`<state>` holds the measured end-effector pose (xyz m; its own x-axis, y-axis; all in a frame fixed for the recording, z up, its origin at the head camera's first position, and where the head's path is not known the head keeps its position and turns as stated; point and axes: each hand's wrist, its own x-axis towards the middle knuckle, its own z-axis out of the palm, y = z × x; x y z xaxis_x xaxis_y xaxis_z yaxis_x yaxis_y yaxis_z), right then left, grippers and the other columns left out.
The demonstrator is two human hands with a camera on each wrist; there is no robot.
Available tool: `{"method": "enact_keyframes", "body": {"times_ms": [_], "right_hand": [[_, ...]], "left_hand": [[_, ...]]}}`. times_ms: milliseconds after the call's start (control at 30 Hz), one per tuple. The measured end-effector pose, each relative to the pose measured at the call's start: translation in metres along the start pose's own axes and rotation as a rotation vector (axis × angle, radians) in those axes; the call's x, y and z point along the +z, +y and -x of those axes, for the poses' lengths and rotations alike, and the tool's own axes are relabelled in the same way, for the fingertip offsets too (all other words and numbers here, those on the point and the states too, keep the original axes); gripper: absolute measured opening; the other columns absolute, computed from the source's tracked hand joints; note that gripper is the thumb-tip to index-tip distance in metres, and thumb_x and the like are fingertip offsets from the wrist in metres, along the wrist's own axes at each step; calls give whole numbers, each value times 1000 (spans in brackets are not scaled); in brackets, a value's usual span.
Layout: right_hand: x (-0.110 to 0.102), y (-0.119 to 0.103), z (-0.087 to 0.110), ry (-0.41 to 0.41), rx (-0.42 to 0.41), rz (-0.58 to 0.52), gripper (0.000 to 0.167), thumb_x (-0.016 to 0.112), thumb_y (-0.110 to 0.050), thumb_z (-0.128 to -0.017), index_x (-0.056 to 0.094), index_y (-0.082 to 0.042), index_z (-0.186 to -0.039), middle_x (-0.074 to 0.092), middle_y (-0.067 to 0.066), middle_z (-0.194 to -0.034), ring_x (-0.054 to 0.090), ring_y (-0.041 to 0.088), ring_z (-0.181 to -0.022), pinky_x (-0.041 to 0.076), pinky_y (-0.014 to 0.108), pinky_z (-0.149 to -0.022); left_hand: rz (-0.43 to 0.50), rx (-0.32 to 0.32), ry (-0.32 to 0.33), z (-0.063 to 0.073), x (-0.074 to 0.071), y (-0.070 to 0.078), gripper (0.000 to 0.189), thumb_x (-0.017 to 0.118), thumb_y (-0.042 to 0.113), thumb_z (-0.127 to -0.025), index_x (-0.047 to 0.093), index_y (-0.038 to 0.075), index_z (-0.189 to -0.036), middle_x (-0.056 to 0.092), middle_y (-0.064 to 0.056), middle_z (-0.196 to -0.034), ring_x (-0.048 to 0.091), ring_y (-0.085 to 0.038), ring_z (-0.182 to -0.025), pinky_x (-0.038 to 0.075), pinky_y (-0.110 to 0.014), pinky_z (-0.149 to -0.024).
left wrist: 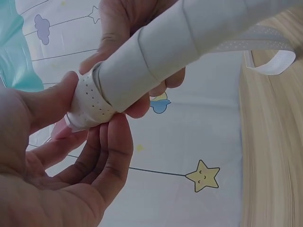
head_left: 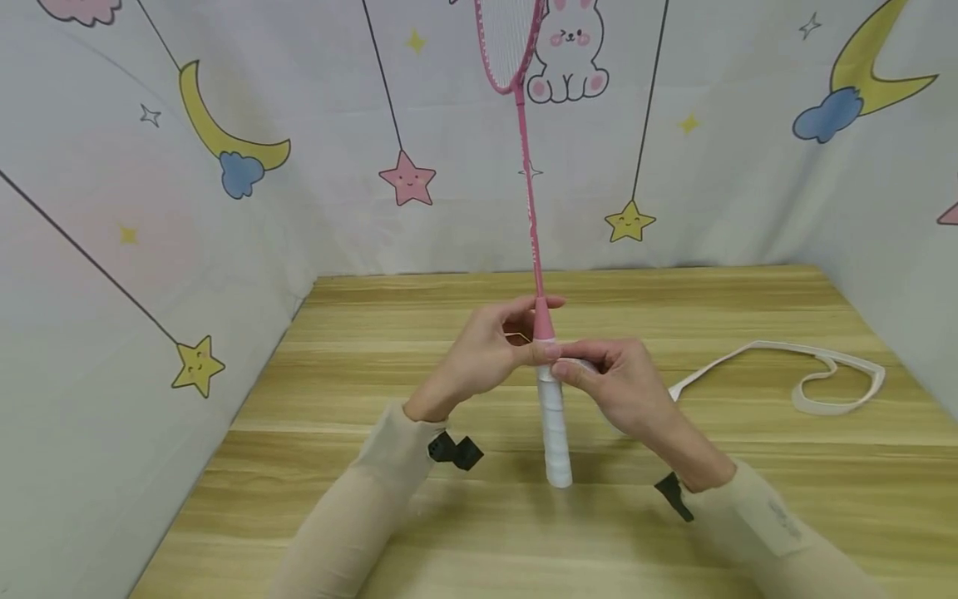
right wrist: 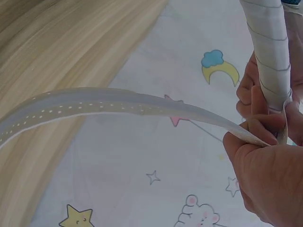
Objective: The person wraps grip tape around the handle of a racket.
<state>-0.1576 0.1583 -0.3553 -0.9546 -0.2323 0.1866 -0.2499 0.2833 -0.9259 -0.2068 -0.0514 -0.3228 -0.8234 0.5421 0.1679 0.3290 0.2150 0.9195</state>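
The pink racket is held nearly upright, handle down, its long axis leaning slightly left at the top. Its strung head, above both hands, is cut off by the head view's edge. The handle's upper end is gripped by the curled fingers and thumb of the left hand; perforated white tape is pinched in the right hand, partly hidden there. Below the hands, the handle is ridged with overlapping wraps.

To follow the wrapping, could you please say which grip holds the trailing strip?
The right grip: the strip trails from it, while the left grip pinches the racket handle.
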Motion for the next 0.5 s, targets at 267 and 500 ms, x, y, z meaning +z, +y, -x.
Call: {"method": "enact_keyframes", "body": {"times_ms": [267, 500], "right_hand": [[-7, -5, 2, -39, -19, 44, 24, 75, -6, -102, 80, 5, -123, 83, 21, -112, 67, 2, -85, 58, 20, -79], [-9, -6, 2, -59, -9, 82, 22, 77, -7, -101, 81, 3, -120, 84, 19, -109, 61, 8, -80, 54, 21, -72]], "left_hand": [[34, -2, -21, -1, -2, -4, 51, 80, 6, -98, 67, 10, -147, 73, -10, -102, 69, -17, -92, 56, -30, -78], [83, -26, -43, 0, -4, -5, 50, 80, 3, -97, 68, 8, -146, 72, -5, -98, 70, -16, -94, 59, -28, -81]]}}
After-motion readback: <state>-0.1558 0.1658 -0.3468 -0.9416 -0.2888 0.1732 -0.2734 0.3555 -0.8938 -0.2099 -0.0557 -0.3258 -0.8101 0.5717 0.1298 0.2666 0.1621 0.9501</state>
